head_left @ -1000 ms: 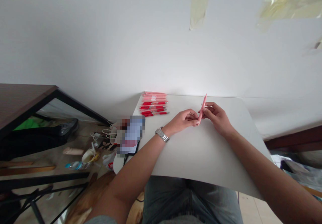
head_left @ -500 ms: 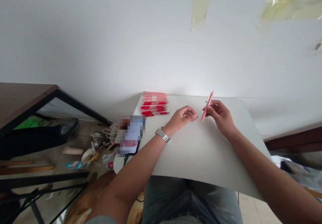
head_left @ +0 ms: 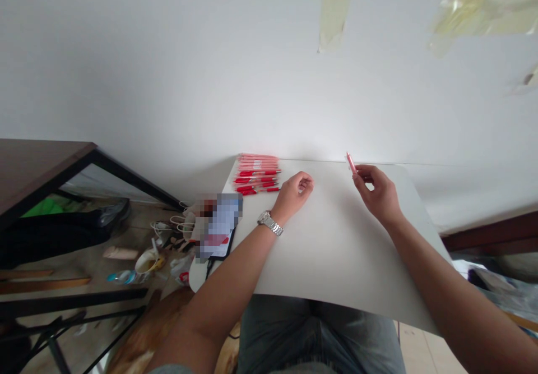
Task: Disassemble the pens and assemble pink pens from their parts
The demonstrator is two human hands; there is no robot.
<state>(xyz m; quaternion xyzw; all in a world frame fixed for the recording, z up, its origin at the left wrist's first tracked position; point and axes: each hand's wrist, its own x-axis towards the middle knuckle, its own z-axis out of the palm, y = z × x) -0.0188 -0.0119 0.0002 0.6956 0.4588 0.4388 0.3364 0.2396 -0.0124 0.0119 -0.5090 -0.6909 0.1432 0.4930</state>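
Pink pen [head_left: 351, 164], tilted, pinched in right hand [head_left: 375, 194]; red and pink pens [head_left: 257, 174] lie parallel on tabletop [head_left: 336, 250].

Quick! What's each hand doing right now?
Left hand: curled closed, nothing showing in it.
Right hand: holding a pink pen.

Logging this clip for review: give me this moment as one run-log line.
left hand: curled, nothing seen held | right hand: holding pink pen | nearby: row of red pens on white board
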